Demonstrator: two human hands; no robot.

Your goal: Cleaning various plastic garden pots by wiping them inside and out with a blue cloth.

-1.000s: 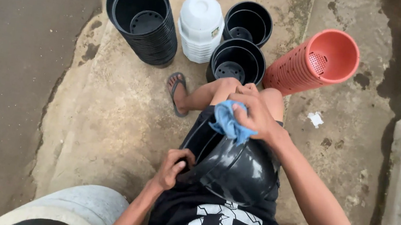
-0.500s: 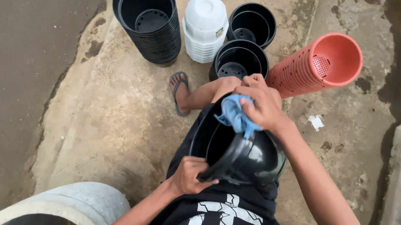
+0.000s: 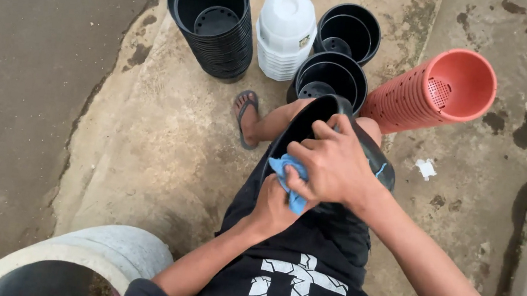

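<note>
Two hands meet over your lap, both busy with one black plastic pot [image 3: 319,118] that lies tilted on your knee with its mouth turned away from you. Your right hand [image 3: 333,165] is curled tightly, fingers folded over a crumpled blue cloth [image 3: 287,173] and pressing it against the pot's rim. Your left hand [image 3: 273,208] sits just below and touching the right, fingers wrapped closed around the near edge of the pot; part of the cloth pokes out between the two hands.

Beyond your hands, on the concrete floor [image 3: 167,131], you have five groups of pots. Farthest to the left of your hands stands one tall stack of black pots [image 3: 214,25], upright and open on top. Next to it is one stack of white pots [image 3: 285,33], turned upside down. Straight ahead of your right hand are two more black stacks: a nearer black stack [image 3: 333,77] just past the held pot, and a farther black stack [image 3: 350,33] behind it. Off to the right of your right hand, one long stack of terracotta-coloured pots [image 3: 432,91] lies on its side.

One small white scrap [image 3: 426,168], paper-like and crumpled, lies on the floor to the right of your right wrist. I can make out no labels on the pots.
</note>
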